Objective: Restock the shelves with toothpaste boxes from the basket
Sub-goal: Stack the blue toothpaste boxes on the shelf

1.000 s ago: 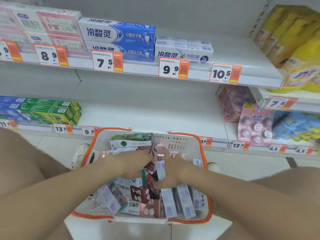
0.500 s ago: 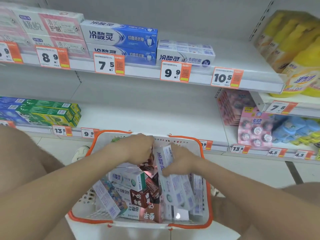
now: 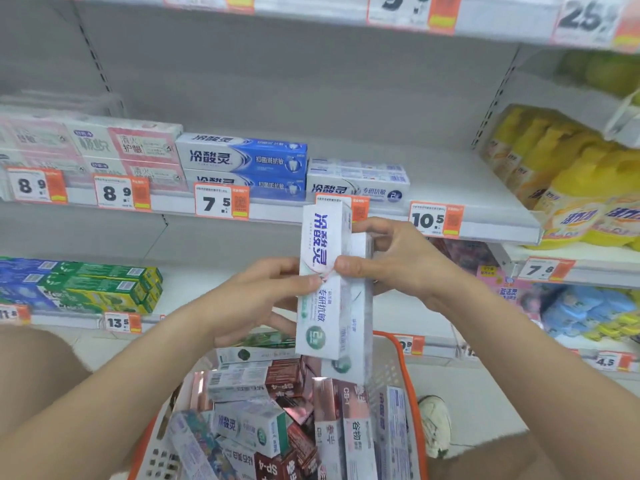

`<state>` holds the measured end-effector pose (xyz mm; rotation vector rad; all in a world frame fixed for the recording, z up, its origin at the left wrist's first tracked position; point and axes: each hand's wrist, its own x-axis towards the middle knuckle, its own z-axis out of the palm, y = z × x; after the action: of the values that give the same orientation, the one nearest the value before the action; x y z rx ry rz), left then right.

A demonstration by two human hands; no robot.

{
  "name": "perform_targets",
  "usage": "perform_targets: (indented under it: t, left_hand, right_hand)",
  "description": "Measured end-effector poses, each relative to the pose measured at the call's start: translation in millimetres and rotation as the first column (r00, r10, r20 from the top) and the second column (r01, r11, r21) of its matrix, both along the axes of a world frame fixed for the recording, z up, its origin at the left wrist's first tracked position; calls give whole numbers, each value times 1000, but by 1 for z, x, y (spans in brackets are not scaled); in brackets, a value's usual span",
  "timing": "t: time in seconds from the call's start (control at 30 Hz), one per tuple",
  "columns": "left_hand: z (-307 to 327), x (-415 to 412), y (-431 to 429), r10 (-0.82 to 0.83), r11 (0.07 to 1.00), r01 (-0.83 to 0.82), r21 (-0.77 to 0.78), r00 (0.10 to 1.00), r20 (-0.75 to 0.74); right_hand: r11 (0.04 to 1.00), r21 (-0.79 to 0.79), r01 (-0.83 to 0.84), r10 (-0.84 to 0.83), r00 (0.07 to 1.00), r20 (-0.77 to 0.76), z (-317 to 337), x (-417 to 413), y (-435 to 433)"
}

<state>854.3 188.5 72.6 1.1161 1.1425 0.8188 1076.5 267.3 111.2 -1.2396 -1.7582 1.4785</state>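
Note:
I hold two white toothpaste boxes (image 3: 322,306) upright above the basket (image 3: 388,372), just below the middle shelf (image 3: 450,181). My left hand (image 3: 256,299) pinches the front box from the left, thumb on its face. My right hand (image 3: 401,261) grips both boxes from the right; the rear box (image 3: 362,306) shows behind the front one. The white basket with an orange rim holds several mixed toothpaste boxes (image 3: 277,420). A matching white box (image 3: 356,183) lies on the middle shelf above the 9.9 tag.
Blue boxes (image 3: 242,164) and pink boxes (image 3: 128,147) fill the middle shelf's left part; bare shelf lies right of the white box. Green boxes (image 3: 104,285) sit on the lower shelf. Yellow bottles (image 3: 568,181) stand at right. A shoe (image 3: 434,424) is beside the basket.
Both hands rose out of the basket with two white boxes, now held upright in front of the middle shelf. The view tilted up and moved closer to the shelves.

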Motion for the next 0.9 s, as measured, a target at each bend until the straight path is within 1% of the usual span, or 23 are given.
perform_targets:
  t: [0.07,0.17,0.23,0.37,0.43,0.5,0.53,0.57,0.63,0.7,0.73,0.77,0.8,0.87,0.9]
  left_hand:
    - [4,-3,4,103,995,-104,-6,995,-12]
    - [7,-9,10,293,956,-293,12,955,-53]
    - [6,-10,12,353,935,-351,48,932,-77]
    - [4,-5,13,329,941,-323,103,943,-46]
    - [2,0,15,317,942,-309,133,947,-46]
    - [0,3,17,328,935,-316,163,943,-55]
    - [-2,4,19,336,930,-321,177,940,-60]
    - [-2,6,21,343,926,-326,188,937,-66]
    - [-4,10,25,359,919,-336,205,929,-86]
    - [-7,17,30,378,908,-347,234,919,-107]
    - [-9,21,32,383,903,-345,255,917,-115]
    - [-10,26,36,383,899,-341,275,916,-119]
    - [-10,31,38,384,895,-337,293,916,-119]
    - [-11,42,44,386,886,-331,326,914,-122]
    - [-12,47,47,385,883,-327,337,915,-119]
  right_hand:
    - [997,2,79,-79,996,-29,-2,4,9]
    - [977,-35,213,-215,973,-86,-1,12,21]
    - [958,-72,278,-285,951,-118,-1,15,25]
    - [943,-92,320,-331,931,-150,0,16,29]
    - [939,-75,335,-343,924,-167,5,15,28]
    - [925,12,380,-373,913,-167,10,16,30]
    - [902,88,424,-407,900,-156,12,19,32]
    - [863,186,469,-450,883,-137,14,23,34]
    - [745,381,547,-549,828,-115,20,34,40]
    - [610,517,600,-616,770,-167,24,47,46]
    - [555,578,599,-622,760,-191,27,54,49]
    - [499,655,568,-617,763,-192,30,61,53]
    - [434,748,503,-609,775,-168,32,68,58]
    - [281,915,290,-626,778,-55,32,76,74]
    - [212,964,160,-657,753,20,31,78,84]
